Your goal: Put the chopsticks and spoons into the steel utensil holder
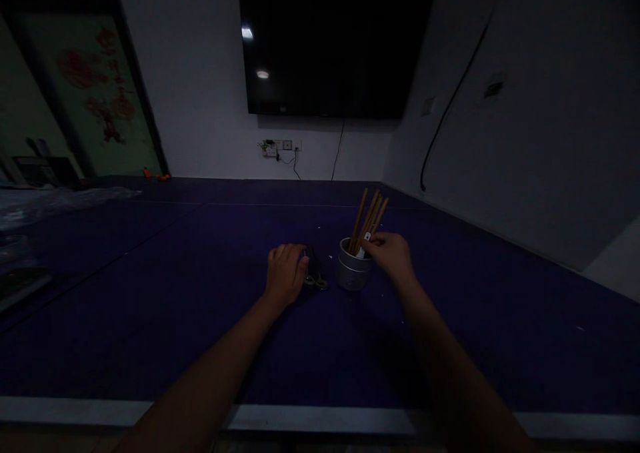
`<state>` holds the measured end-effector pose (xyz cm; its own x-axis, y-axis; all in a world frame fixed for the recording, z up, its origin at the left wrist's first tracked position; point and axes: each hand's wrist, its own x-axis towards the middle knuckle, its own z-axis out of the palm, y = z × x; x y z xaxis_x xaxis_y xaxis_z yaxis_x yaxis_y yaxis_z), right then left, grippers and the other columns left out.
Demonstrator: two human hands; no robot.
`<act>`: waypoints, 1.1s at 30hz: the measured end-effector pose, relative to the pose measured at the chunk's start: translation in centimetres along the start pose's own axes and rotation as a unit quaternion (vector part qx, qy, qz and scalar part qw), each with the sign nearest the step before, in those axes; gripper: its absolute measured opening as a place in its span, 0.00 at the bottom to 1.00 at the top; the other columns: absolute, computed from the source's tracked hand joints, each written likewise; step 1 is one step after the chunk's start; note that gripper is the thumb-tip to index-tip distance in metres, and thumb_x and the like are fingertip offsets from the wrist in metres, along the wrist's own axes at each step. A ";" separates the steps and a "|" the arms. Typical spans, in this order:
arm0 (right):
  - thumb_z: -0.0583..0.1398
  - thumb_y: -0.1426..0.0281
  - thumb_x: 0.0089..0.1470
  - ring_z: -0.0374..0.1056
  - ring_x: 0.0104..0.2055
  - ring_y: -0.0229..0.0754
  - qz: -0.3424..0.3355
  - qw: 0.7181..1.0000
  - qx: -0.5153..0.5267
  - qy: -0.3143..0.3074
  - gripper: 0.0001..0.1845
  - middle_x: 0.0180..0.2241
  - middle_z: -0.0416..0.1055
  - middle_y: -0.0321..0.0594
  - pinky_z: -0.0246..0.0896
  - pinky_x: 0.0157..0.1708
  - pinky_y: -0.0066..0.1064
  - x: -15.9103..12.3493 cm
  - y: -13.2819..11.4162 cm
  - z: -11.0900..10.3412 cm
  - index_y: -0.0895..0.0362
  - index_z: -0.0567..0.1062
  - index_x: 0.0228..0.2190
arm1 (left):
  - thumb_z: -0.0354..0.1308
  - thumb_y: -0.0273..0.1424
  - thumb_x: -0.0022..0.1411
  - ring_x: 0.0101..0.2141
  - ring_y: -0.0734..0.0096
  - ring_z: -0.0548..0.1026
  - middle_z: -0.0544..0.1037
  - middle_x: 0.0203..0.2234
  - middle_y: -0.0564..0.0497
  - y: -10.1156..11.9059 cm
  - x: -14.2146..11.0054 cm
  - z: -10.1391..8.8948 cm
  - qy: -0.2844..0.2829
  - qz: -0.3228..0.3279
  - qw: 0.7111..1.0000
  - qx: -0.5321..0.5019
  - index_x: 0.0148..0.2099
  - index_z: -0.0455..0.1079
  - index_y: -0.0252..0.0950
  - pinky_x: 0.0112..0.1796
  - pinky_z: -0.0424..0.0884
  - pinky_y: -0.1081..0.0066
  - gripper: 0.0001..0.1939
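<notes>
Head view: purple table, dim wall; right hand pinching white handle, left hand grip unclear

Bucket between hands — nearside free

Right grip on white object, bucket, sticks, left grip by scissors

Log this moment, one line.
left hand: beside scissors | right hand: pinching white item at mouth of metal bucket | wooden sticks: leaning inside
</notes>
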<state>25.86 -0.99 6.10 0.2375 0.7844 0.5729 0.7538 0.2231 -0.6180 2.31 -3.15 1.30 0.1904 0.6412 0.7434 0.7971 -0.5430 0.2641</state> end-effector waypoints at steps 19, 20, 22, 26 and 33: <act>0.65 0.58 0.33 0.61 0.20 0.34 -0.008 0.996 0.013 -0.083 0.17 0.17 0.68 0.33 0.47 0.19 0.25 0.4 0.9 0.6 0.58 0.77 0.24 | 0.33 0.42 0.67 0.44 0.63 0.67 0.74 0.41 0.46 0.0 0.1 0.3 -0.028 -0.010 1.000 0.004 0.49 0.66 0.37 0.46 0.59 0.61 0.24; 0.65 0.58 0.34 0.61 0.20 0.34 -0.009 0.996 0.012 -0.085 0.17 0.17 0.67 0.33 0.47 0.19 0.25 0.4 0.9 0.6 0.58 0.77 0.24 | 0.33 0.42 0.67 0.44 0.63 0.67 0.74 0.41 0.46 0.0 0.1 0.3 -0.028 -0.011 1.000 0.004 0.49 0.66 0.37 0.46 0.59 0.60 0.24; 0.63 0.58 0.36 0.61 0.19 0.34 -0.012 0.997 0.005 -0.081 0.16 0.17 0.68 0.34 0.47 0.19 0.25 0.3 0.7 0.5 0.58 0.77 0.24 | 0.33 0.42 0.67 0.44 0.63 0.67 0.74 0.41 0.46 0.1 0.1 0.3 -0.029 -0.012 1.000 0.004 0.49 0.66 0.37 0.46 0.58 0.60 0.24; 0.59 0.57 0.42 0.62 0.20 0.36 -0.019 0.998 -0.021 -0.059 0.15 0.18 0.68 0.36 0.48 0.20 0.26 0.1 -0.1 0.2 0.57 0.75 0.21 | 0.32 0.42 0.67 0.45 0.63 0.67 0.74 0.42 0.46 0.1 0.0 0.2 -0.031 -0.011 0.999 0.006 0.49 0.65 0.37 0.46 0.58 0.61 0.24; 0.56 0.57 0.45 0.62 0.20 0.37 -0.052 0.998 -0.039 -0.028 0.19 0.15 0.67 0.37 0.47 0.20 0.27 -0.1 -0.5 0.1 0.56 0.69 0.13 | 0.32 0.42 0.67 0.45 0.63 0.67 0.74 0.42 0.46 0.2 0.1 0.3 -0.040 -0.015 0.999 0.007 0.49 0.65 0.37 0.46 0.58 0.61 0.24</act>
<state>25.39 -1.09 6.34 0.1234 0.7909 0.5994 0.8188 0.2601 -0.5118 2.63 -3.02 1.28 0.2120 0.6984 0.6836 0.8109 -0.5161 0.2758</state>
